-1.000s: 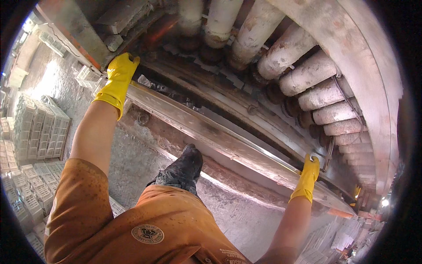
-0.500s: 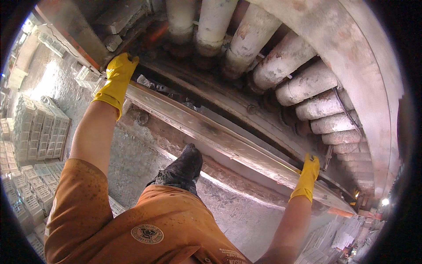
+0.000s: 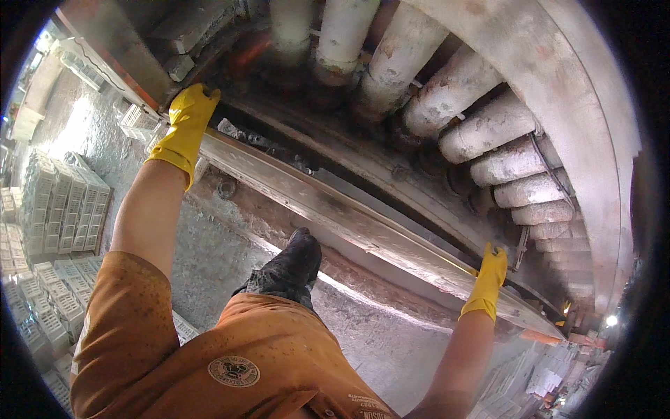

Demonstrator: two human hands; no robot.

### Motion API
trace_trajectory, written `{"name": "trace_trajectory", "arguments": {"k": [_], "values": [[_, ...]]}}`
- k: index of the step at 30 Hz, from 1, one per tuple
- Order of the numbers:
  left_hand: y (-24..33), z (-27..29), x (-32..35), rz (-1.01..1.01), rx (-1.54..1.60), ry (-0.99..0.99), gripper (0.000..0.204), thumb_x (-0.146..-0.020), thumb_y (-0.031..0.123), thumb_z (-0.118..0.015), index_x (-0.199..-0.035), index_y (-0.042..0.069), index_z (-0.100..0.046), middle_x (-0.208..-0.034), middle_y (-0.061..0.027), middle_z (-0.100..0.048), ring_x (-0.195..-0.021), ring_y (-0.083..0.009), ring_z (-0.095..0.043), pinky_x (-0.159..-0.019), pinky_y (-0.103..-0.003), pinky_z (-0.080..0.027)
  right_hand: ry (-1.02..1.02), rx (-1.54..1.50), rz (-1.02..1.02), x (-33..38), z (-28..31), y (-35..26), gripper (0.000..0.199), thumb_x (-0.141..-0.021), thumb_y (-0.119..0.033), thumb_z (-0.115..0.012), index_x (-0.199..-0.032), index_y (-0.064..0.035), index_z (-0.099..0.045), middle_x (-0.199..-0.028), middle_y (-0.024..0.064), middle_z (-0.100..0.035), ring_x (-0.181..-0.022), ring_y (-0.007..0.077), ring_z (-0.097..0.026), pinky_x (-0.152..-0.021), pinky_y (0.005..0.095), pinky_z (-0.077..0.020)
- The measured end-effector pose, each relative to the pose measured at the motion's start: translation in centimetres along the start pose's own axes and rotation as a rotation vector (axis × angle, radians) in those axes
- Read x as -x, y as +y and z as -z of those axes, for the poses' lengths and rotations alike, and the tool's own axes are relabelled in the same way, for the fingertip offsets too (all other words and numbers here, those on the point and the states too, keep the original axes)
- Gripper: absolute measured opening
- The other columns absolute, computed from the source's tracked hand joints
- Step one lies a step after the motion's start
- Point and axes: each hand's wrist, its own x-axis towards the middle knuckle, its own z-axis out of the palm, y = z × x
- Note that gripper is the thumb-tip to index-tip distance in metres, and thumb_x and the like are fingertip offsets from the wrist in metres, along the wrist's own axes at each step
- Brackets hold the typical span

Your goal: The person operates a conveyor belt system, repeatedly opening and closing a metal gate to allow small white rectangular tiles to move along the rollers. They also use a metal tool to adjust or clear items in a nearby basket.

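Both my hands wear yellow rubber gloves and are at a long, worn metal ledge that runs across in front of me, sloping down to the right. At its far left end, beside an upright metal post, my left hand is closed over the edge with fingers curled. Far to the right, my right hand grips the same ledge, its fingers bent over the inner rim. Beyond the ledge, a row of thick, dusty white cylinders stands inside a curved housing. Neither hand touches the cylinders.
A dark slot with grey lumps lies behind the ledge. Stacks of white slotted blocks stand on the dusty floor at left. My dark boot is below the ledge. More pale blocks lie at lower right.
The cylinders have shifted slightly to the right along their row. Both hands stay in the same places on the ledge.
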Motion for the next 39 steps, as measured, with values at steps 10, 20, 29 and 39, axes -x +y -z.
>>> {"name": "trace_trajectory", "arguments": {"k": [10, 20, 29, 39], "values": [[-3.3, -0.8, 2.3, -0.044, 0.008, 0.062, 0.053, -0.092, 0.056, -0.065, -0.117, 0.011, -0.073, -0.118, -0.0187, -0.073, -0.111, -0.0411, -0.067, -0.095, -0.05, -0.052, 0.016, 0.049, 0.023, 2.5, 0.1, 3.0, 0.062, -0.094, -0.049, -0.067, -0.139, -0.0052, -0.061, -0.127, 0.0172, -0.069, -0.088, 0.0323, -0.073, -0.056, 0.0403, -0.0612], [-4.4, -2.0, 3.7, -0.117, 0.093, 0.149, 0.049, -0.092, 0.054, -0.062, -0.104, 0.008, -0.075, -0.108, -0.0199, -0.074, -0.106, -0.0439, -0.067, -0.09, -0.052, -0.052, -0.002, 0.03, 0.01, 2.9, -0.1, 4.9, 0.064, -0.093, -0.05, -0.067, -0.139, -0.0055, -0.061, -0.12, 0.0175, -0.073, -0.093, 0.0312, -0.074, -0.068, 0.0415, -0.0611], [-6.3, -4.3, 2.0, -0.125, 0.122, 0.063, 0.053, -0.094, 0.053, -0.064, -0.119, 0.007, -0.071, -0.119, -0.0175, -0.073, -0.112, -0.0392, -0.068, -0.094, -0.048, -0.052, 0.061, 0.053, 0.007, 2.5, -1.0, 6.0, 0.062, -0.093, -0.05, -0.066, -0.137, -0.0053, -0.062, -0.117, 0.0182, -0.074, -0.085, 0.0313, -0.076, -0.071, 0.0416, -0.0614], [-9.9, -7.2, 2.6, -0.117, 0.158, 0.066, 0.051, -0.093, 0.053, -0.067, -0.114, 0.006, -0.072, -0.113, -0.0177, -0.075, -0.108, -0.0391, -0.07, -0.091, -0.048, -0.053, 0.038, -0.044, -0.055, 7.5, 0.0, 5.5, 0.062, -0.094, -0.05, -0.066, -0.138, -0.0055, -0.061, -0.117, 0.018, -0.073, -0.076, 0.0304, -0.076, -0.07, 0.0395, -0.0615]]}}
